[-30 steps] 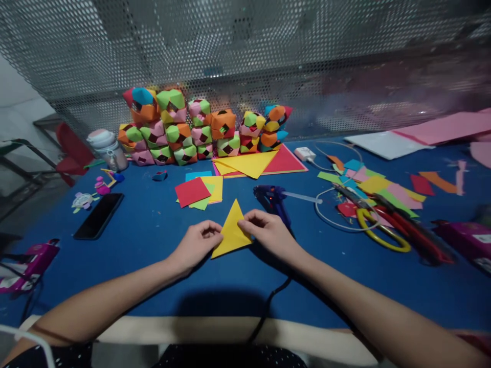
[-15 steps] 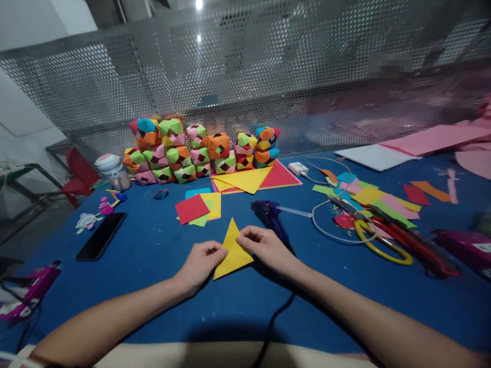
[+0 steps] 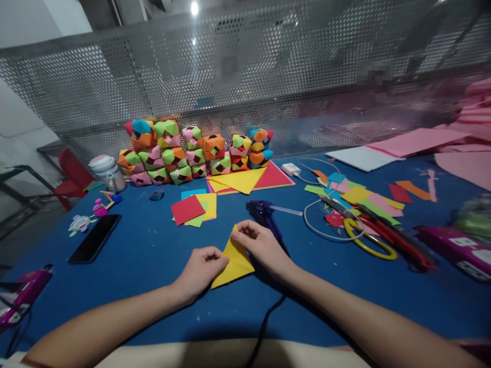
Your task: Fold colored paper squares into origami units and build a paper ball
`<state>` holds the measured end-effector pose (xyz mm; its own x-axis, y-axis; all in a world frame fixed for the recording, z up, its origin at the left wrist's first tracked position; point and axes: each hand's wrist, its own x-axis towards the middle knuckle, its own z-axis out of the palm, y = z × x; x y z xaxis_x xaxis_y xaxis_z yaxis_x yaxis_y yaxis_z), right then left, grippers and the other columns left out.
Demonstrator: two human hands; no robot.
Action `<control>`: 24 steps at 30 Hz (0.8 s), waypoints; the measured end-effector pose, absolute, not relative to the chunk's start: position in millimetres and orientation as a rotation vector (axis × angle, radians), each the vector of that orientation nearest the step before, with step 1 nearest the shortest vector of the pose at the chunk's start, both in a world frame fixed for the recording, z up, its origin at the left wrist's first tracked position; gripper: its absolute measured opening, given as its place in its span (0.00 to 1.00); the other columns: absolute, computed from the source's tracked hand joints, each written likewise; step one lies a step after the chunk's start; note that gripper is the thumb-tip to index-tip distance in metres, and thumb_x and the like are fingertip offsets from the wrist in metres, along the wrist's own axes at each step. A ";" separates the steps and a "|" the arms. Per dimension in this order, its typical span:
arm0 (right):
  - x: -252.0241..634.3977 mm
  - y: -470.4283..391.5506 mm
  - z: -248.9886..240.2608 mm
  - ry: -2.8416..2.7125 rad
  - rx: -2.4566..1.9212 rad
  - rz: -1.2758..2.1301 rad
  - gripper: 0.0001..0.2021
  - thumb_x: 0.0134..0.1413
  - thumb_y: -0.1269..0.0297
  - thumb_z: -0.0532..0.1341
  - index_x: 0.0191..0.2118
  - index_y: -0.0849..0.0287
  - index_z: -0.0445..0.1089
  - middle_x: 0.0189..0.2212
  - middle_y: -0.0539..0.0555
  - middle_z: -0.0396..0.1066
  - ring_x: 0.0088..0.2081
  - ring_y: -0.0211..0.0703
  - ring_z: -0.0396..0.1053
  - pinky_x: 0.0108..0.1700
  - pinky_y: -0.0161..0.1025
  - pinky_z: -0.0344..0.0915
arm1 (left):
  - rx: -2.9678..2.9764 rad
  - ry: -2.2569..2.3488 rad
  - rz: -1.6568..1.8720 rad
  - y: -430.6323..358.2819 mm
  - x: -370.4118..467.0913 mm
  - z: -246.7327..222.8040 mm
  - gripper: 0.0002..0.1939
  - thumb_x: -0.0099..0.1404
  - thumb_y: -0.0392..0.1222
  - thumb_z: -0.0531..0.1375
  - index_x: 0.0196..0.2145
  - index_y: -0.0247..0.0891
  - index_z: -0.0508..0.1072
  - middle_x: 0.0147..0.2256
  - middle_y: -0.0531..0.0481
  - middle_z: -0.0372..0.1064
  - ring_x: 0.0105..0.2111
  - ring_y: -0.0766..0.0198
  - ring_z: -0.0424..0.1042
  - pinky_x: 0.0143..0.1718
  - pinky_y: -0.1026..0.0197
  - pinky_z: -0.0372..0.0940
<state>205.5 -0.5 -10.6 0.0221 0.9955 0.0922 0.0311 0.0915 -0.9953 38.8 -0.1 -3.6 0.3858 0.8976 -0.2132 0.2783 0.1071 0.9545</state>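
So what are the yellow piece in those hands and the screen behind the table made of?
Yellow piece: probably paper with a matte finish; it's thin, with straight edges. Screen: likely metal, grey with faint sheen, punched with small holes.

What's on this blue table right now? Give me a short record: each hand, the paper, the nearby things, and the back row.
Left hand: the left hand pinches the left edge of the yellow paper
Right hand: the right hand pinches it near its upper tip
Paper form: folded, roughly triangular
Beyond hands: glue gun; red paper square atop others
Left side: phone, screen dark
Right side: yellow-handled scissors
Back row: stacked multicoloured paper shapes
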 end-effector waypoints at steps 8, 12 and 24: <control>202.7 -2.6 -13.6 -1.214 -1.167 1.341 0.15 0.41 0.53 0.64 0.25 0.60 0.64 0.21 0.45 0.62 0.22 0.34 0.59 0.25 0.33 0.57 | 1.458 1.127 0.630 1.8 37.9 -10.3 0.13 0.53 0.47 0.59 0.21 0.34 0.65 0.20 0.57 0.56 0.22 0.71 0.53 0.24 0.67 0.49; 202.4 -2.5 -14.4 -1.212 -1.112 1.397 0.13 0.39 0.56 0.66 0.28 0.60 0.67 0.23 0.45 0.65 0.24 0.35 0.62 0.27 0.33 0.58 | 1.459 1.129 0.619 2.0 38.9 -10.2 0.13 0.54 0.47 0.59 0.22 0.34 0.65 0.20 0.57 0.56 0.22 0.71 0.52 0.24 0.67 0.48; 199.8 -4.9 -12.1 -1.089 -1.184 1.563 0.12 0.33 0.61 0.69 0.27 0.60 0.70 0.22 0.47 0.69 0.24 0.37 0.65 0.28 0.34 0.60 | 1.433 1.109 0.644 2.3 39.7 -9.2 0.15 0.53 0.49 0.60 0.22 0.33 0.66 0.19 0.57 0.57 0.21 0.71 0.54 0.24 0.67 0.50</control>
